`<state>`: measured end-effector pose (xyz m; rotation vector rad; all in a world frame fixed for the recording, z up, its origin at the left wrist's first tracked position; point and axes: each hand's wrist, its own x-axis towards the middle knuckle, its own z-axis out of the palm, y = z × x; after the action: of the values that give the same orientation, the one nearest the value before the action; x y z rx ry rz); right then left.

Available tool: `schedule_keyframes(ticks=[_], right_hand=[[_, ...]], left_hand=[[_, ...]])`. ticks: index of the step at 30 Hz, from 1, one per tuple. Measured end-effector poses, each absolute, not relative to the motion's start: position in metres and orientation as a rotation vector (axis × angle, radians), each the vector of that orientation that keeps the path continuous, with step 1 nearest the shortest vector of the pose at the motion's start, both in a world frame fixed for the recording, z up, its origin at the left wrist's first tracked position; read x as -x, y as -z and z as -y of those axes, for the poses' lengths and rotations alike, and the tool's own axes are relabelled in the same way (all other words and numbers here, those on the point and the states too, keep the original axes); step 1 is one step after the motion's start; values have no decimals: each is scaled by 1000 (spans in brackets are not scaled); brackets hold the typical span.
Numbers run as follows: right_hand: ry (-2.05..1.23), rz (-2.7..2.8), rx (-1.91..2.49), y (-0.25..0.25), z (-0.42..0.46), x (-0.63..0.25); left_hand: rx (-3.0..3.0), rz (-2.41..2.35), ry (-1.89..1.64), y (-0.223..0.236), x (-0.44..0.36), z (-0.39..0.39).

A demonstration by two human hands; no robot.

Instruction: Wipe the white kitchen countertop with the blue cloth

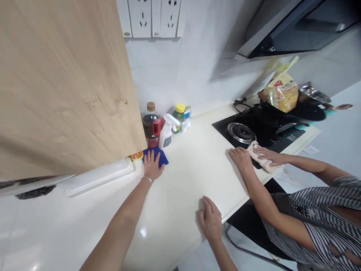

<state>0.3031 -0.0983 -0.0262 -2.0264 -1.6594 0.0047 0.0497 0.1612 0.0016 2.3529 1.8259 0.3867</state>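
Observation:
My left hand (pixel 152 165) lies flat with spread fingers on a blue cloth (pixel 161 157), pressing it to the white countertop (pixel 180 180). Just behind the cloth stand a dark sauce bottle (pixel 151 126) with a brown cap and a white spray bottle (pixel 167 131). A green jar with a yellow lid (pixel 179 113) is to their right. Near the counter's front edge my right hand (pixel 211 218) rests on the surface, fingers loosely bent and turned down. Its fingertips and palm are partly hidden, and no object shows in it.
A co-worker in a striped top (pixel 313 210) stands at right, one hand on a pale cloth (pixel 261 158) at the black cooktop (pixel 225 130). A wok (pixel 307 109) holds a yellow food bag (pixel 282 94). A wooden cabinet (pixel 64 75) overhangs the left side.

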Motion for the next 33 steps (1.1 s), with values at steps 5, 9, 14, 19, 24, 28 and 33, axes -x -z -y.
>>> schedule_keyframes(ticks=[5,9,14,19,24,28,33], right_hand=[[-17,1641,2000,29,99,-306],[-26,1630,1989,34,100,-308],[3,1647,1987,37,102,-306],[58,1654,1978,39,103,-304],[48,1651,1981,40,104,-305],[37,1658,1982,40,105,-306],[11,1648,1990,38,106,-306]], left_hand=[[-2390,-1793,-358,-2,-46,-126],[-2398,-1812,-356,0,-37,-85],[-2353,-1909,-351,1,-25,-42],[-2376,-1923,-325,7,-17,2],[-2445,-1800,-319,6,-10,15],[-2482,-1743,-375,3,-7,-2],[-2446,-1727,-374,1,-10,-43]])
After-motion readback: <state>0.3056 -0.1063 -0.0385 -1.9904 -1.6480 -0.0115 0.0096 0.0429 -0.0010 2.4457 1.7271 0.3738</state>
